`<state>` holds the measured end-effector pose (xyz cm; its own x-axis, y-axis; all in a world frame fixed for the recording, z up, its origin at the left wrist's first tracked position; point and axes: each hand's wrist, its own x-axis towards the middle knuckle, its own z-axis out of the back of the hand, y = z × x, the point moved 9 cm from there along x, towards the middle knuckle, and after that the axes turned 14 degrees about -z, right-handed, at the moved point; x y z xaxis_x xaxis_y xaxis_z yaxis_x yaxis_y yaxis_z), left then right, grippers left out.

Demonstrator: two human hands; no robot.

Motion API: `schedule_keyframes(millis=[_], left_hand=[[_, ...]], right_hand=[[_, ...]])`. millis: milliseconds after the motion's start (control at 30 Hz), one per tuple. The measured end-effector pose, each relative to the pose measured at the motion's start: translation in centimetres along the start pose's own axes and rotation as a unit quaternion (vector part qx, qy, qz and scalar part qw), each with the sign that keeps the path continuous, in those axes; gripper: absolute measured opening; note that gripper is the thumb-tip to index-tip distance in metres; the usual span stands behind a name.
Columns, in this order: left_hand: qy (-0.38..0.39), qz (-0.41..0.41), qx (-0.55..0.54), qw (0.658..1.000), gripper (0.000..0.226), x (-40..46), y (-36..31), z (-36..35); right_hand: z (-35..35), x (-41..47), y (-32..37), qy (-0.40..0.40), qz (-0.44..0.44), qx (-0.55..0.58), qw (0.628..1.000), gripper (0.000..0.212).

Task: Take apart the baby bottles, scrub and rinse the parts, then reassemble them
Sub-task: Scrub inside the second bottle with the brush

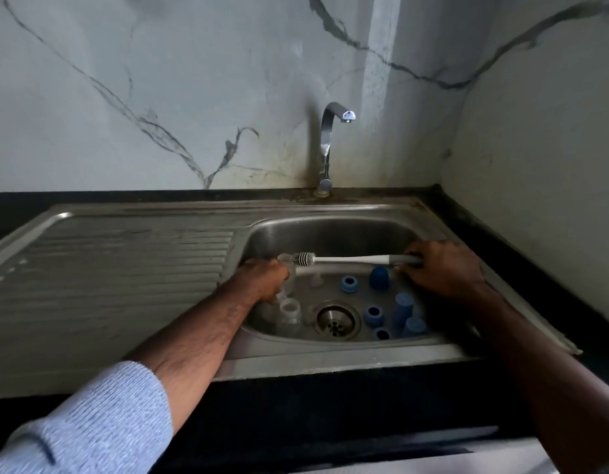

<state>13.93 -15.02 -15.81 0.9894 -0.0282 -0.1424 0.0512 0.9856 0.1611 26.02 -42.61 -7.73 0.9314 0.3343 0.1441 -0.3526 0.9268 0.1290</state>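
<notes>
Over the steel sink basin (pixel 330 234), my left hand (pixel 265 278) grips a clear bottle body (pixel 285 260) lying on its side, mouth toward the right. My right hand (pixel 443 268) holds the grey handle of a long white bottle brush (pixel 357 258). The brush's bristle head (pixel 303 258) sits at the bottle's mouth. On the basin floor lie another clear bottle (pixel 290 311), a clear teat (pixel 316 280), three blue collar rings (pixel 348 283) and several blue caps (pixel 379 277).
A drain strainer (pixel 335 319) sits in the basin's middle. The chrome tap (pixel 330 145) stands behind the basin with no water running. A ribbed draining board (pixel 125 261) stretches to the left. Black counter edges and marble walls surround the sink.
</notes>
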Motion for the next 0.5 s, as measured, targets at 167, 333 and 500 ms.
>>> schedule_keyframes(millis=[167,333,500], left_hand=[[-0.069,0.001,-0.046,0.997,0.029,-0.2,0.6,1.5],[-0.289,0.018,-0.238,0.927,0.025,-1.9,4.2,5.7],[-0.437,0.091,-0.464,0.765,0.03,-4.6,7.3,6.2]], right_hand=[[0.0,0.2,-0.5,-0.005,-0.009,0.035,0.999,0.025],[0.5,0.1,-1.4,-0.001,-0.037,0.095,0.995,0.022],[0.7,-0.2,-1.4,0.007,-0.035,0.147,0.989,0.019]])
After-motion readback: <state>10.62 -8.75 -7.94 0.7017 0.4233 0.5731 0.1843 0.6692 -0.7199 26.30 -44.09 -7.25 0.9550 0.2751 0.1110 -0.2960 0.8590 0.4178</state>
